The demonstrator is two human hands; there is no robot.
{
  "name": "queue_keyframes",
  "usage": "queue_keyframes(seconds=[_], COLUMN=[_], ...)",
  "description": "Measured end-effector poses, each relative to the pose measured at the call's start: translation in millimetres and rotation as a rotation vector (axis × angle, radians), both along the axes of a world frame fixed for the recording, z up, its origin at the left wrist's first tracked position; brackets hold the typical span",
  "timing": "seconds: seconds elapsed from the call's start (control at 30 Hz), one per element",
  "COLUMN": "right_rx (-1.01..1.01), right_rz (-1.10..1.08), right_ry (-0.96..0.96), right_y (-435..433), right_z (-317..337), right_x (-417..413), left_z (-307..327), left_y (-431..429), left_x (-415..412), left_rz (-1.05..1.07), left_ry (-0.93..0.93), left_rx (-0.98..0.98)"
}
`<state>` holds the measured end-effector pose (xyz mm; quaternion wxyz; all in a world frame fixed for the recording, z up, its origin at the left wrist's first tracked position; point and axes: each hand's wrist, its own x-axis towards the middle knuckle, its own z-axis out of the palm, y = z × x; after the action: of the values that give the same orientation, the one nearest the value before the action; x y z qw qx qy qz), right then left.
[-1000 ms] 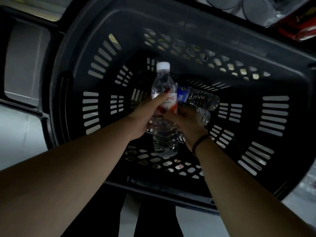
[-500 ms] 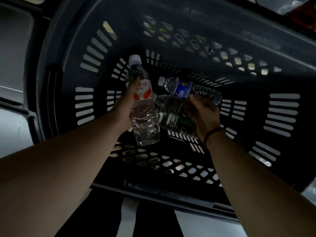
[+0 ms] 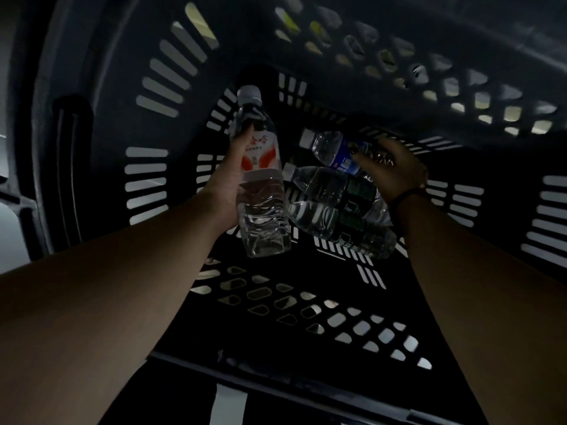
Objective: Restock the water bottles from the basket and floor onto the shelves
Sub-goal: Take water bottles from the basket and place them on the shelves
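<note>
The scene is very dim, and we look straight down into a dark slotted plastic basket [image 3: 101, 72] whose edges run out of frame on every side. Pale floor [image 3: 12, 216] shows only in slivers at the left and through the slots.

We hold a clear water bottle [image 3: 260, 185] with a white cap and a white-and-red label in our left hand [image 3: 233, 182]. It points cap-up, slightly tilted, raised above the basket bottom. The fingers are wrapped behind it and mostly hidden; only the thumb shows, pressed along the label.

Our right hand [image 3: 389, 167] reaches down over a blue-label bottle [image 3: 337, 150] lying on its side, cap toward the left. The fingers curl around its far half, covering it, so we cannot tell whether the grip has closed. A dark band circles that wrist.

Just beneath it lie two green-label bottles [image 3: 340, 210], side by side and touching, caps also leftward. Their labels are too dark to read.
</note>
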<state>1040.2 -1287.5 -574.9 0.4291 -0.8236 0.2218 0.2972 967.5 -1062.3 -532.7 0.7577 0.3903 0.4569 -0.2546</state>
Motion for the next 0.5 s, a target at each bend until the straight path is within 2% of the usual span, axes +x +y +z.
queue_keyframes(seconds=[0.37,0.5], right_rx=[-0.213,-0.235], right_rz=[0.364,0.434], right_ry=[0.065,0.071], right_y=[4.9,6.2], right_z=[-41.1,-25.5], right_x=[17.5,21.7], left_z=[0.0,2.6], left_y=[-13.5,-16.4], left_x=[7.4,8.3], left_rz=[-0.026,-0.015], left_ry=[-0.015,-0.027], left_rx=[-0.011,-0.032])
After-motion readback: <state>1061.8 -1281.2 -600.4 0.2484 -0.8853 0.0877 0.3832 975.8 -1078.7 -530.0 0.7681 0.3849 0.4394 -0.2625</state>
